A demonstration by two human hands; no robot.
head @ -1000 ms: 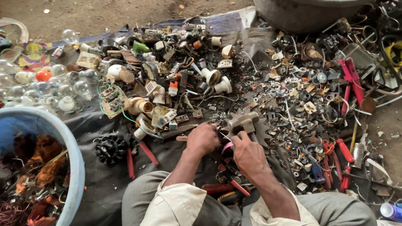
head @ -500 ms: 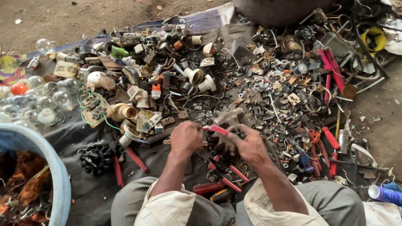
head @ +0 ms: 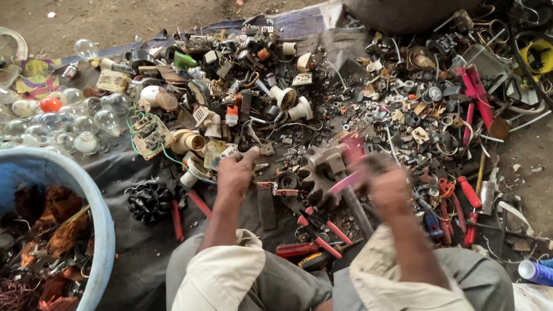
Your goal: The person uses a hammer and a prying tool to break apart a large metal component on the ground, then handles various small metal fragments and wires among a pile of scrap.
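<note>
A person sits on the ground, seen from above, with a wide heap of electrical scrap spread over a dark sheet in front of the knees. The left hand reaches forward to the near edge of the heap, its fingers curled together and pinching a small piece of scrap too small to identify. The right hand is blurred; its fingers are wrapped around the red handle of a tool, held just above a grey toothed metal gear that lies between the two hands. More red-handled pliers lie just in front of the knees. To the left stands a blue tub holding copper wire, with clear glass light bulbs beyond it. A grey basin of scrap stands at the far right.
</note>
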